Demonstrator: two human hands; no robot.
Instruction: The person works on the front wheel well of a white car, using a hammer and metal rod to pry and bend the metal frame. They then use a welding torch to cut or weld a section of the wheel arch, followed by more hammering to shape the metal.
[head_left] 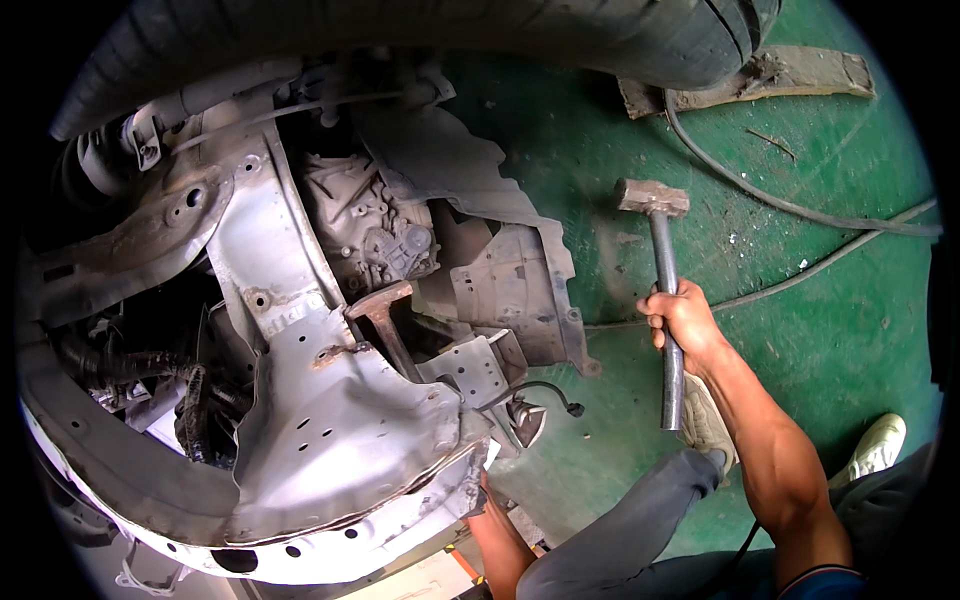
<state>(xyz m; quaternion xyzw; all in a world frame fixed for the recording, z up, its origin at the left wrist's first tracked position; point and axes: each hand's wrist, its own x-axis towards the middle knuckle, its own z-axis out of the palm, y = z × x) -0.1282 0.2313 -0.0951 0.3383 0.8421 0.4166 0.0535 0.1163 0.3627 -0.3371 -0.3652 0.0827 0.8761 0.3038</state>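
My right hand is wrapped round the grey metal handle of a sledgehammer. Its blocky, worn head is raised over the green floor, to the right of a car's stripped front end. My left forearm reaches up from the lower edge to the corner of a bare, dented body panel. Only the wrist end of my left hand shows; the panel hides the fingers. A rusty T-shaped iron tool stands against the panel's inner edge, its lower end out of sight. Whether my left hand holds it, I cannot tell.
A large tyre spans the top. Behind the panel sit a dirty gearbox casing and a torn liner. A grey hose crosses the green floor near a worn wooden board. A short cable sticks out beside a bracket.
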